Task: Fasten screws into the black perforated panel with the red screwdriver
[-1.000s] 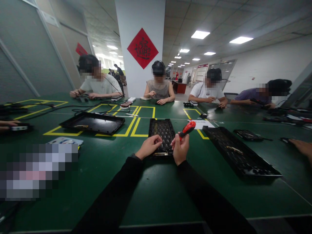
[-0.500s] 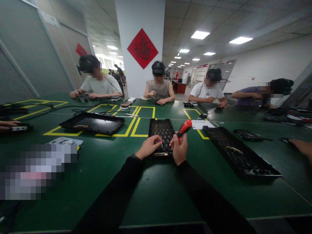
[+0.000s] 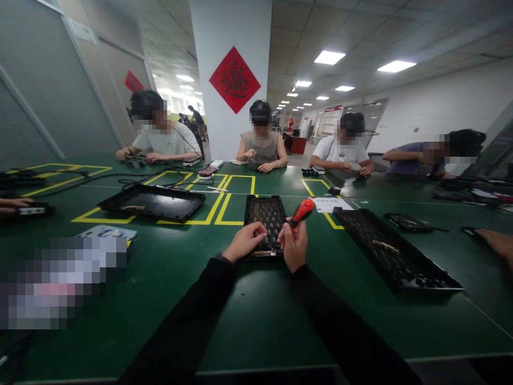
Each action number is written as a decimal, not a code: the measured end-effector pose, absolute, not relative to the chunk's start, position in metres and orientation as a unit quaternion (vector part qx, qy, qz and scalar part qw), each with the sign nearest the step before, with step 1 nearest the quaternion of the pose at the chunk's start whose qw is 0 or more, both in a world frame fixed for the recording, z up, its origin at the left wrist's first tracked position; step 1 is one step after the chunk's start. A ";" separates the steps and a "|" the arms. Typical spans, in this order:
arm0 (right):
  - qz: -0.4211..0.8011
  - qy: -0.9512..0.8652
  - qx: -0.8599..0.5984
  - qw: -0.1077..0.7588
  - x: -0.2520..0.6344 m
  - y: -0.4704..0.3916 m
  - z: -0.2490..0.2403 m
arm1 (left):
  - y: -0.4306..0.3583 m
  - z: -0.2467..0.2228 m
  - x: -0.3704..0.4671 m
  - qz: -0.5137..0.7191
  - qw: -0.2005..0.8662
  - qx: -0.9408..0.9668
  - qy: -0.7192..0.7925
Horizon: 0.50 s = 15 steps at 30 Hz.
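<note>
My right hand [image 3: 295, 246] is closed around a screwdriver with a red and black handle [image 3: 302, 212], held tilted with the handle up and to the right. Its shaft and tip are hidden behind my fingers. In front of me lies a shallow black plastic tray [image 3: 264, 202], with rows of small light pieces [image 3: 273, 222] across its floor. Over the tray's left edge rests my left hand [image 3: 245, 241], fingers curled and fingertips together; anything pinched in them is too small to make out. A thin metallic strip [image 3: 267, 253] lies at the tray's near end.
A larger black tray [image 3: 176, 206] lies to the left, and a long black tray [image 3: 401, 256] to the right. White paper [image 3: 331, 204] lies beyond my right hand. Several people sit across the green table [image 3: 248, 342]; a co-worker's hand [image 3: 495, 243] reaches in at right.
The screwdriver and my right hand have shifted very slightly to the left. My left hand and the tray stay put.
</note>
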State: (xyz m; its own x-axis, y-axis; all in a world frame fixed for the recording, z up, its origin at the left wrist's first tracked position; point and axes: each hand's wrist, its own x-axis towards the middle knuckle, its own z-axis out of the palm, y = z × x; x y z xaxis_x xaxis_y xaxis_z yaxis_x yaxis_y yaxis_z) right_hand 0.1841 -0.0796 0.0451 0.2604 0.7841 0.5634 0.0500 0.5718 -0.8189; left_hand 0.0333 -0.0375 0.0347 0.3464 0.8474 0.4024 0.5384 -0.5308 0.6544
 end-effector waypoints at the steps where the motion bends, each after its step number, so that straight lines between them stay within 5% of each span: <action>1: 0.262 -0.547 -0.381 0.698 0.184 -0.079 0.045 | -0.037 0.035 0.033 0.368 0.209 0.794 0.437; 15: 0.254 -0.537 -0.392 0.703 0.183 -0.078 0.044 | -0.037 0.033 0.033 0.372 0.206 0.797 0.430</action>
State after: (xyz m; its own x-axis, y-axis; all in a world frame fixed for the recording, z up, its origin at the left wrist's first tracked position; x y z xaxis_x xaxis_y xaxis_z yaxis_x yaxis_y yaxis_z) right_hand 0.1834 -0.0785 0.0442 0.2955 0.7775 0.5551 0.0643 0.5635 -0.8236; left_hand 0.0328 -0.0369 0.0334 0.3544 0.8378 0.4154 0.5309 -0.5459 0.6482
